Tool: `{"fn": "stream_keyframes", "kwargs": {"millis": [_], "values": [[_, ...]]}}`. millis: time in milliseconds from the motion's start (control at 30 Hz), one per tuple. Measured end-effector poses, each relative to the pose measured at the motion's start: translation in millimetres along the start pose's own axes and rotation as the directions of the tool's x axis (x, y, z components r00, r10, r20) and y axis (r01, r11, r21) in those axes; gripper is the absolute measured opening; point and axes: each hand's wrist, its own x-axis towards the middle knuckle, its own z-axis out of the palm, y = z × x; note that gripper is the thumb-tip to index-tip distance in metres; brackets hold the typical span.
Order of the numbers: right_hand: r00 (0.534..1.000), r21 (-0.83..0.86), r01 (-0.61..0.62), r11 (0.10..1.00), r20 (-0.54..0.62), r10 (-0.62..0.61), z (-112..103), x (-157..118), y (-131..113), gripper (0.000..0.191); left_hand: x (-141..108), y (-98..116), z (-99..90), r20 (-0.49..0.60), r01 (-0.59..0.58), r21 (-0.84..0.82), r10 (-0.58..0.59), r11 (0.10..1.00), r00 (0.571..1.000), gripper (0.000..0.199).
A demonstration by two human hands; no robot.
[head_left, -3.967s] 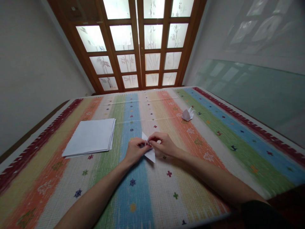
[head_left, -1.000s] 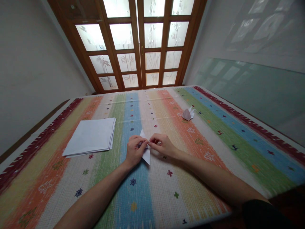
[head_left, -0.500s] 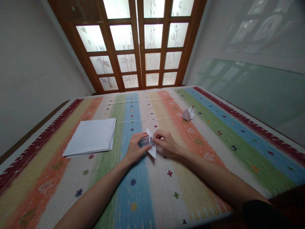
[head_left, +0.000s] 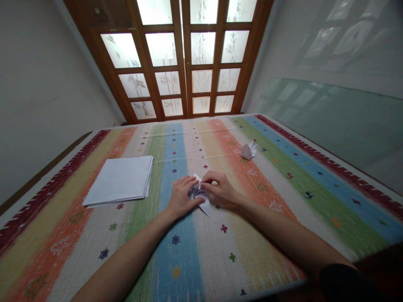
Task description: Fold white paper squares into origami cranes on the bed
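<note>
A small piece of folded white paper (head_left: 204, 204) lies between my hands near the middle of the table, one pointed corner aimed toward me and another away. My left hand (head_left: 181, 195) grips its left side, thumb along the near part and fingers over the far part. From the right, my right hand (head_left: 218, 187) pinches the middle of the paper between thumb and forefinger. The inner folds are partly covered by my fingers. Farther off to the right stands a folded paper crane (head_left: 248, 150), touched by neither hand.
A stack of white paper sheets (head_left: 119, 180) lies to the left of my hands. The table wears a striped, patterned cloth (head_left: 176, 251). Beyond its far edge are wooden doors with glass panes (head_left: 185, 75); a glass panel (head_left: 330, 113) leans along the right wall.
The folded paper has turned slightly, its near corner shifting right and toward me. My left hand's fingers have closed in farther over it. My right hand keeps its pinch.
</note>
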Motion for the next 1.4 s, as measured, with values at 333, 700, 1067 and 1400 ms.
{"fn": "stream_keyframes", "kwargs": {"millis": [333,700,1067,1400], "values": [[1.0,0.037,-0.027,0.999,-0.001,0.027,-1,1,-4,0.016,-2,8,-6.3,0.125,-0.003,0.097,-0.009,0.995,0.992,0.067],[0.957,0.296,-0.29,0.91,0.092,0.275,-1,1,3,0.025,-2,-5,-8.1,0.008,0.015,-0.108,-0.014,0.994,1.0,0.044],[0.948,0.37,-0.295,0.881,0.229,0.221,-9,4,4,0.023,5,-9,-7.0,-0.043,0.279,-0.596,-0.377,0.753,0.925,0.042],[0.844,0.371,-0.536,0.758,0.207,0.495,-9,5,-1,0.027,11,-2,-13.5,-0.176,0.328,-0.682,-0.581,0.654,0.794,0.031]]}}
